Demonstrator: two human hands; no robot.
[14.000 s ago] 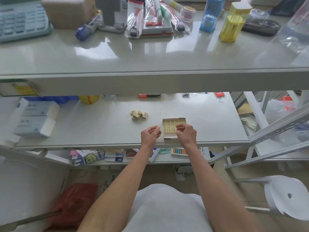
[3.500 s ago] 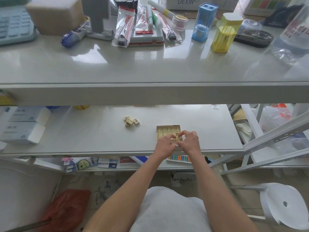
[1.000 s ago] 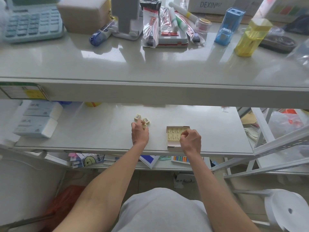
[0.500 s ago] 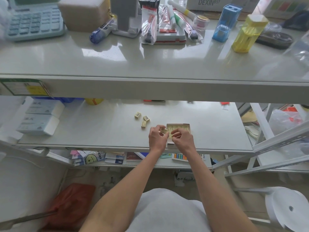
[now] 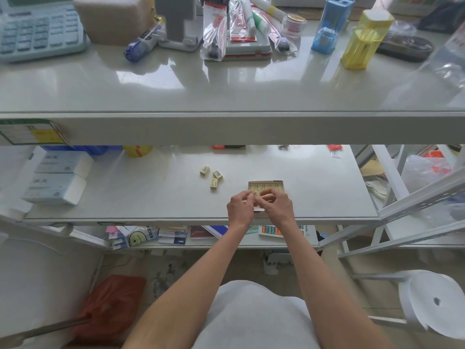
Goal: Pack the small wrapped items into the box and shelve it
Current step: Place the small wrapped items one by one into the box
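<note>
A small open cardboard box [image 5: 273, 184] lies near the front edge of the middle shelf [image 5: 151, 197], filled with rows of cream wrapped items. My left hand [image 5: 239, 207] and my right hand [image 5: 278, 205] meet just over the box's near half. Between their fingertips they pinch one small wrapped item [image 5: 256, 194]. Three more wrapped items lie loose on the shelf to the left: one [image 5: 204, 170], a second [image 5: 218, 174] and a third [image 5: 214, 183]. My hands hide the near part of the box.
Two pale blue boxes [image 5: 57, 177] lie stacked at the shelf's left. The upper shelf [image 5: 226, 91] carries a calculator [image 5: 37, 28], pens in bags, a blue holder [image 5: 327, 23] and a yellow container [image 5: 362, 39]. A white paper roll [image 5: 435, 301] stands low right.
My left hand took one wrapped item from the loose pile and brought it right to the box. Both hands now hold it together over the box; three items stay loose.
</note>
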